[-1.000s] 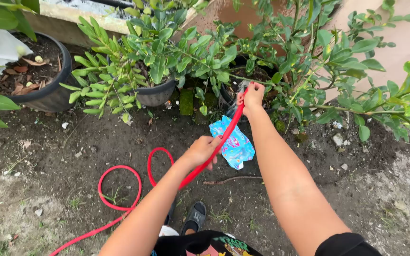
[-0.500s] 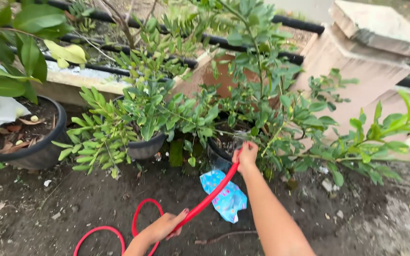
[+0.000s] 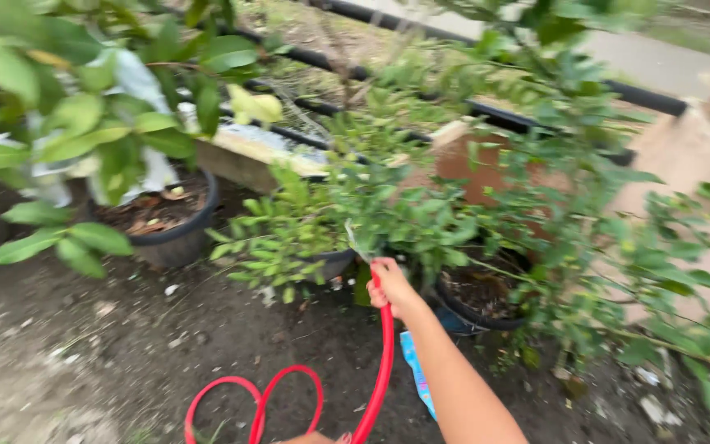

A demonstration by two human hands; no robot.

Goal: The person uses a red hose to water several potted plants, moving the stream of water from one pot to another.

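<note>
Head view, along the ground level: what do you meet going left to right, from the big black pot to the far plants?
Large black pot → red hose loops → right hand gripping the red hose → blue wrapper → black pot with soil → leafy branches at the right edge.

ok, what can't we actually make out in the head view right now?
- Left hand: nearly all cut off by the bottom edge; grip unreadable.
- Red hose tip: covered by the right hand and leaves; any water is blurred.
- Blue packet: mostly behind the right forearm.
- Black pot: soil screened by foliage.
- Whole frame is motion-blurred.
</note>
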